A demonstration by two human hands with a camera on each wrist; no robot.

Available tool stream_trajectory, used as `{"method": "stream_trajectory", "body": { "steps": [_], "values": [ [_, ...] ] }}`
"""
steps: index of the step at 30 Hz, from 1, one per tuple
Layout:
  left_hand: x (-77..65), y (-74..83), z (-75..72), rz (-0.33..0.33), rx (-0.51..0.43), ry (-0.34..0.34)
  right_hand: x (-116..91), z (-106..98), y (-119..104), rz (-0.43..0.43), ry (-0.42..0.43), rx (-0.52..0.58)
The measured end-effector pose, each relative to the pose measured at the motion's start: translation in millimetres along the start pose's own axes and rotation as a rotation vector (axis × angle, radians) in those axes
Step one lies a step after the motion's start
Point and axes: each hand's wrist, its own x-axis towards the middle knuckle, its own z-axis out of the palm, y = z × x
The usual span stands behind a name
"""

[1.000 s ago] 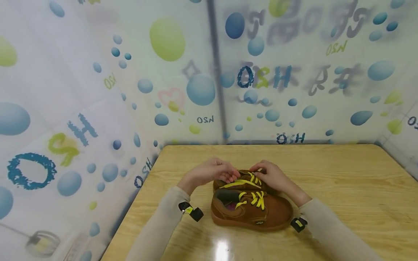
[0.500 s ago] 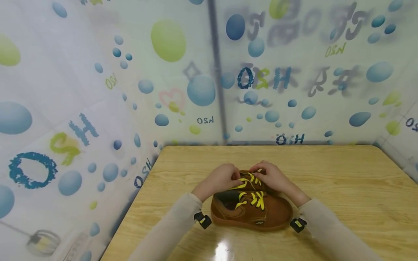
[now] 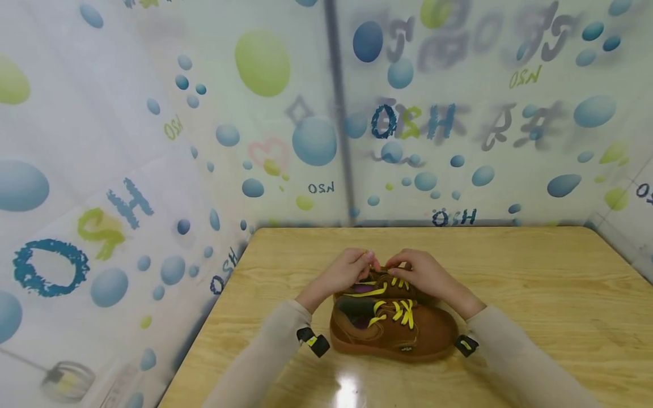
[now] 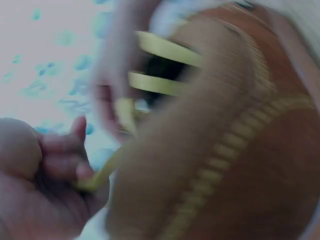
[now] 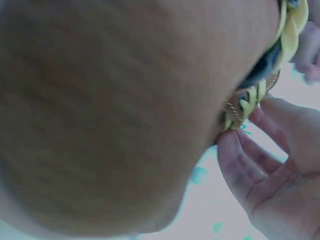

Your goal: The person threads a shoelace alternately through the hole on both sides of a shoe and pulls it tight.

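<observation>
Two brown shoes with yellow laces lie side by side on the wooden table. On the far shoe (image 3: 398, 293), my left hand (image 3: 347, 269) is over the opening, fingers curled and raised. In the left wrist view those fingers pinch a yellow shoelace (image 4: 107, 167) that runs up towards the eyelets. My right hand (image 3: 425, 275) grips the far shoe at its lacing, and the right wrist view shows thumb and fingertips at the laced edge (image 5: 245, 105). The near shoe (image 3: 428, 334), laced at the front with its opening to the left, is untouched.
The wooden table (image 3: 551, 283) extends to both sides and behind the shoes. Walls printed with bubbles (image 3: 313, 140) and lettering stand at its back and left. Both forearms, in light sleeves (image 3: 265, 351) with a small black camera at each wrist, flank the shoes.
My left hand first moved right onto the far shoe's lace, then lifted slightly away with its fingers turned up, uncovering the shoe's opening. The right hand stays at the lacing; the near shoe is unmoved.
</observation>
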Motion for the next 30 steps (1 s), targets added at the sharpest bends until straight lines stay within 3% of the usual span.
{"method": "stream_trajectory", "body": {
  "steps": [2,6,10,15,19,22,26,28,30],
  "values": [
    [0.7,-3.8,7.6,-0.061,0.121,-0.001,2.9,-1.6,-3.8,-0.057,-0.009,-0.079],
    [0.9,-8.4,16.0,-0.172,0.222,-0.028,8.4,0.0,-7.6,-0.170,-0.012,-0.255],
    [3.5,-10.4,15.8,-0.171,0.287,-0.098,10.1,3.6,-7.3,-0.207,-0.006,-0.335],
    [10.4,-8.3,10.6,-0.123,0.399,-0.167,12.6,1.7,-4.4,-0.110,-0.019,-0.211],
    [15.3,-0.5,7.4,-0.115,0.514,-0.156,14.7,-1.6,-1.2,-0.059,-0.053,-0.113],
    [17.5,3.8,8.7,-0.149,0.625,-0.154,15.8,-1.3,2.3,-0.046,-0.080,-0.066],
    [22.1,3.0,15.2,-0.205,0.797,-0.241,15.0,-0.7,3.6,-0.022,-0.093,-0.023],
    [25.5,1.8,19.0,-0.203,0.889,-0.286,14.1,-1.1,2.9,-0.014,-0.087,-0.017],
    [28.3,1.4,22.0,-0.197,0.961,-0.288,13.5,-1.9,1.8,-0.018,-0.076,-0.022]
  ]
}}
